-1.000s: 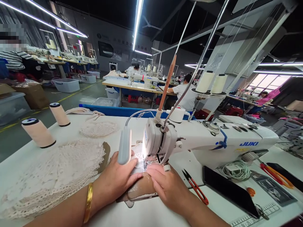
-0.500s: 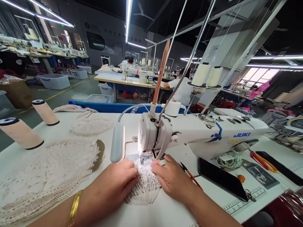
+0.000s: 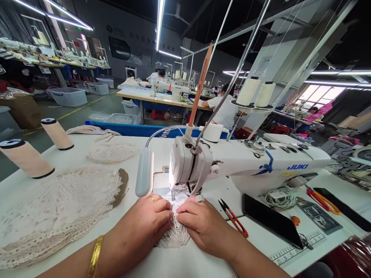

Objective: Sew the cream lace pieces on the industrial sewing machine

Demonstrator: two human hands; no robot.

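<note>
A small cream lace piece (image 3: 174, 235) lies on the white table just in front of the needle of a white JUKI sewing machine (image 3: 246, 166). My left hand (image 3: 142, 227), with a ring and a gold bangle on the wrist, grips the lace from the left with curled fingers. My right hand (image 3: 203, 226) pinches it from the right, fingertips meeting the left hand's near the presser foot. A grey lamp head (image 3: 144, 178) hangs above my left hand.
A stack of lace pieces (image 3: 58, 212) lies at left, with two thread cones (image 3: 27, 158) behind it. Red thread snips (image 3: 234, 218), a dark phone (image 3: 271, 220), a coiled cable (image 3: 281, 197) and orange scissors (image 3: 321, 199) lie at right. Other people sit at machines behind.
A beige piece under my hands a second ago is gone; a lace piece now lies there. My hands have drawn together on it near the needle.
</note>
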